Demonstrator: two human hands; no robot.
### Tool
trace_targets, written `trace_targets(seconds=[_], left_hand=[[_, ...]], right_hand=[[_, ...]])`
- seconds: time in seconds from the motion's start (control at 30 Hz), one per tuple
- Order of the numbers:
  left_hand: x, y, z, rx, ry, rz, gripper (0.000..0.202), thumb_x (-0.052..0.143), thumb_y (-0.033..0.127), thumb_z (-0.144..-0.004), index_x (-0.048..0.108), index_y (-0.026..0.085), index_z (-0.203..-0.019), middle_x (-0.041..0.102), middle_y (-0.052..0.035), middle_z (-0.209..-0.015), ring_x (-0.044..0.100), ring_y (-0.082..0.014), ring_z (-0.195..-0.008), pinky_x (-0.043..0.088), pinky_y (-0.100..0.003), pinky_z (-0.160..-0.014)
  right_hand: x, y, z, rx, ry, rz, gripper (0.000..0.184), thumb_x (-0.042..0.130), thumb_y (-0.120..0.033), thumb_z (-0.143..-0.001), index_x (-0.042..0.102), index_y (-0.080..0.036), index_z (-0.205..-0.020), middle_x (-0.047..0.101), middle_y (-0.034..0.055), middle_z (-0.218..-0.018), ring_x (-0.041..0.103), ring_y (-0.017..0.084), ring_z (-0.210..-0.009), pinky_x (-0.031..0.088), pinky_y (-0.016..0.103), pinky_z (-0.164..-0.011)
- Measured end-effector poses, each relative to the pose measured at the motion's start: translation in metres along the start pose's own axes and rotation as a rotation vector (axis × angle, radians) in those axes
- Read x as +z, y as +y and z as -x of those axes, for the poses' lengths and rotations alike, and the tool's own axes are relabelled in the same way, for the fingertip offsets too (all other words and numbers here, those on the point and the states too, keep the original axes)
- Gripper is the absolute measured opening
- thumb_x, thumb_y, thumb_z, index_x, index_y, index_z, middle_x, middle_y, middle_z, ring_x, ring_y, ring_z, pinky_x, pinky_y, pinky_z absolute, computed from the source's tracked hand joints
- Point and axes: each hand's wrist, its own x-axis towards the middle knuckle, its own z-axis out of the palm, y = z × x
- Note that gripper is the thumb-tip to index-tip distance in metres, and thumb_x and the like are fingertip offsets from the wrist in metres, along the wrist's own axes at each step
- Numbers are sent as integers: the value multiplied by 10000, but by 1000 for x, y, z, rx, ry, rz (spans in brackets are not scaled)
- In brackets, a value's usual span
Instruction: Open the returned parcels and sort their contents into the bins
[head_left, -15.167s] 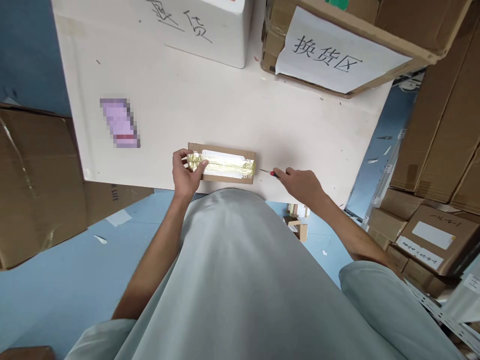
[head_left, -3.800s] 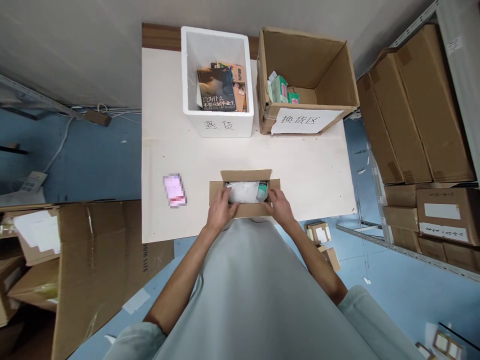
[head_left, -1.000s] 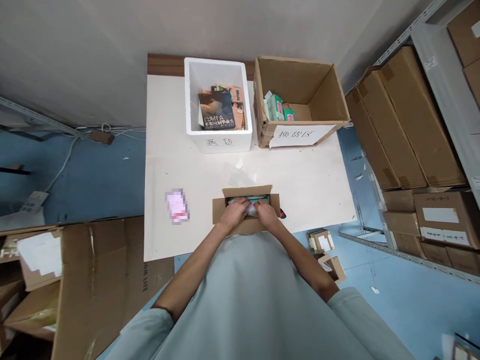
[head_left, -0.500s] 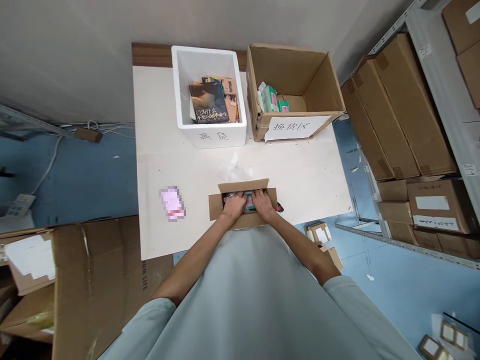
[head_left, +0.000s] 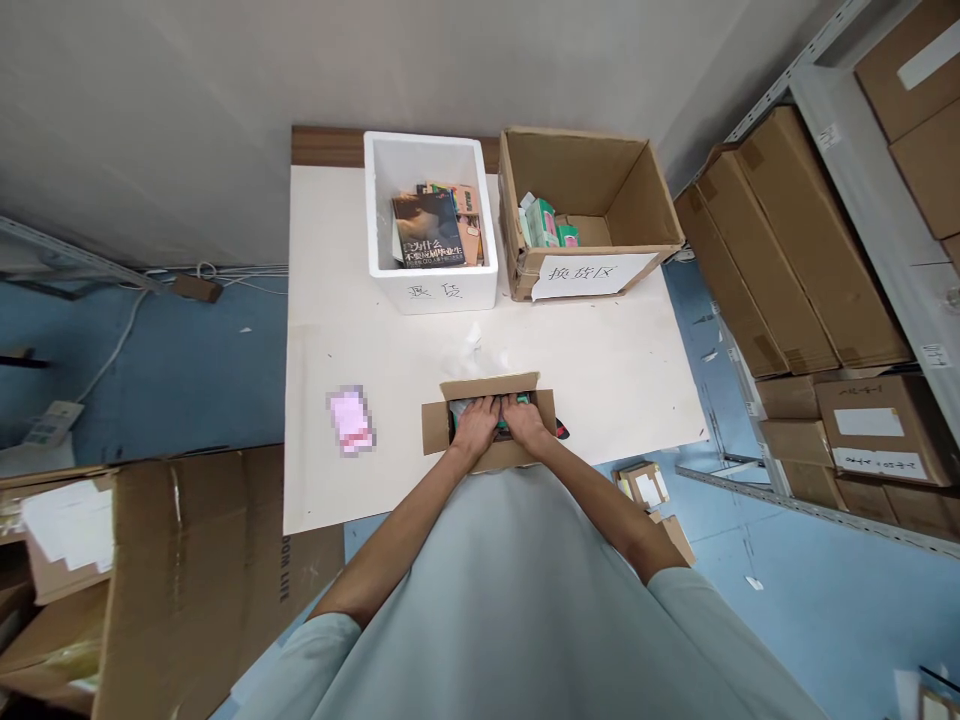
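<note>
A small cardboard box [head_left: 433, 428] with its flaps spread stands at the table's near edge, right in front of my body. Both hands reach into it from above. My left hand [head_left: 478, 425] lies with outstretched fingers over the contents, on the left of the middle. Close beside it, my right hand [head_left: 523, 418] rests on the contents too, fingers extended and partly hidden. Between and around the fingers show bits of a green package [head_left: 523, 398] and clear plastic [head_left: 461, 406]. What lies beneath the hands is hidden.
Behind stand a white foam box [head_left: 442, 292] holding books [head_left: 431, 230] and a large carton [head_left: 592, 165] with green-and-white packs. Crumpled clear plastic [head_left: 476, 355] lies past the small box. A blurred pink item [head_left: 351, 420] is at left. Shelved cartons [head_left: 817, 240] line the right.
My hands have drawn closer together inside the small box, and the pink-and-green item between them is now mostly covered. The whole view has shifted slightly.
</note>
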Motion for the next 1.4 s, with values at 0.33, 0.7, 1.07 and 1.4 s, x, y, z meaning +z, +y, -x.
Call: trace_targets(seconds=[0.33,0.7,1.07,1.4], left_hand=[[-30,4,15,-22,189,8,576,714,253,-859,622,130,-1414,655,-254,-1402,547,-433,-1408,361,-546,-1252],[-73,26,9,-103,325,203,368,745,220,-810,652,204,-1166,735,-165,-1181,634,-408,-1251,440,-533,-1122],[-87,12,-8,-231,357,801,591,890,347,-729,611,200,-1229,774,-119,-1242,742,-323,-1117,589,-412,-911],[-114,45,-4,-109,309,1299,662,980,470,-706,640,200,-1206,793,-127,-1220,772,-302,-1136,631,-438,-987]], right_hand=[[-40,-3,50,9,158,53,542,350,-39,-1074,498,-112,-1590,630,269,-1480,734,302,-1144,646,384,-895],[-69,-2,95,8,454,-164,508,494,-264,-1131,513,-223,-1637,461,199,-1730,680,334,-1320,624,468,-1060],[-34,-17,97,196,710,-629,699,725,-451,-1022,452,-181,-1607,627,211,-1501,632,327,-1413,635,465,-1073],[-33,-37,87,441,827,-686,1009,726,-495,-992,199,-118,-1766,579,263,-1590,602,401,-1466,581,556,-1143]])
